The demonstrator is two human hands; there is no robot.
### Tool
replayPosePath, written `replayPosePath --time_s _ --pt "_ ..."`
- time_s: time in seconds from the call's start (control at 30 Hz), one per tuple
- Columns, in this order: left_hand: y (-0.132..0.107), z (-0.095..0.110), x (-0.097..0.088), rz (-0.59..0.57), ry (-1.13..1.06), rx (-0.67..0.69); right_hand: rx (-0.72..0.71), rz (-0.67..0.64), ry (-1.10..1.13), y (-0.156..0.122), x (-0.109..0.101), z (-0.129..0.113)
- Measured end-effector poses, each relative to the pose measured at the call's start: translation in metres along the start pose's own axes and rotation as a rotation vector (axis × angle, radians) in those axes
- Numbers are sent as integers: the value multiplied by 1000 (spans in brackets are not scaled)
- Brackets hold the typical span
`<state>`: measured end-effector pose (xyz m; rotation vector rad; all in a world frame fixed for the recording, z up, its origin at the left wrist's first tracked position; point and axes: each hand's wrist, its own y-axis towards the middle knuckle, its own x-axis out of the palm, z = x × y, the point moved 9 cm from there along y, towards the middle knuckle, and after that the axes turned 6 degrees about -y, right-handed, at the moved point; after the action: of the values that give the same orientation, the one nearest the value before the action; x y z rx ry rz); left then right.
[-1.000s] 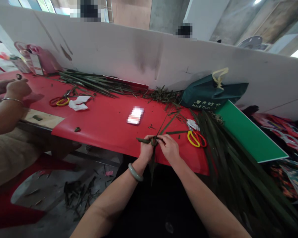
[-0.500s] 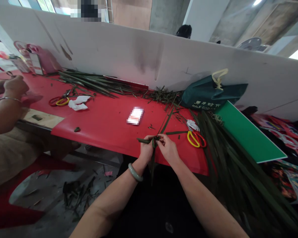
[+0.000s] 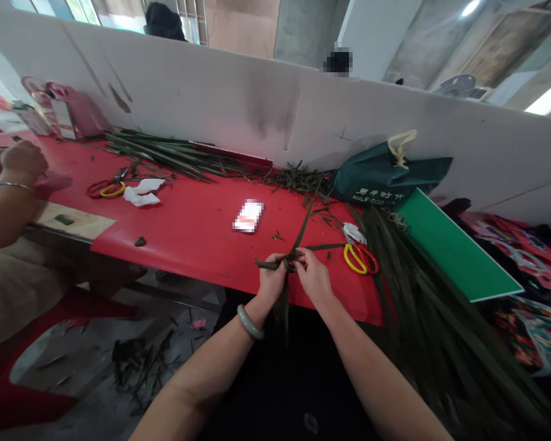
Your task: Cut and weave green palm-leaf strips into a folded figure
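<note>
Over the front edge of the red-covered table (image 3: 202,245), my two hands meet at a small knot of folded green leaf strips (image 3: 290,262). My left hand (image 3: 272,278), with a pale bangle on its wrist, pinches the knot from the left. Closed on its other side is my right hand (image 3: 313,275), thumb and fingertips pressed to the strips. Loose strip ends stick out to the left, up toward the back, to the right and down below the hands. The fingers cover part of the knot. Red-and-yellow scissors (image 3: 360,257) lie right of my right hand.
A pile of long leaves (image 3: 441,318) lies at the right beside a green board (image 3: 463,251) and a dark bag (image 3: 386,174). A phone (image 3: 248,216), more scissors (image 3: 108,187) and a leaf bundle (image 3: 165,153) are on the table. A co-worker's hand (image 3: 25,160) is at far left.
The leaf strips at the knot have turned slightly, and a loop shows more plainly between my hands. My right fingers have shifted a little. The whole view has moved slightly.
</note>
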<state>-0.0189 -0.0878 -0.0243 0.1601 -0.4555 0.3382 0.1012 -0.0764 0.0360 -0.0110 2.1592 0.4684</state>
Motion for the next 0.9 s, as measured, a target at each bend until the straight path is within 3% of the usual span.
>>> replayPosePath --time_s 0.17,0.4,0.7,0.9 --pt "1 -3 1 -28 3 -5 21 -8 -32 5 1 3" --pt "2 -3 1 -45 -7 -16 -11 29 142 6 5 3" --pt "1 -1 4 -86 48 -1 130 -127 191 13 13 18" --pt "0 -1 7 -123 85 -5 240 -261 408 11 24 24"
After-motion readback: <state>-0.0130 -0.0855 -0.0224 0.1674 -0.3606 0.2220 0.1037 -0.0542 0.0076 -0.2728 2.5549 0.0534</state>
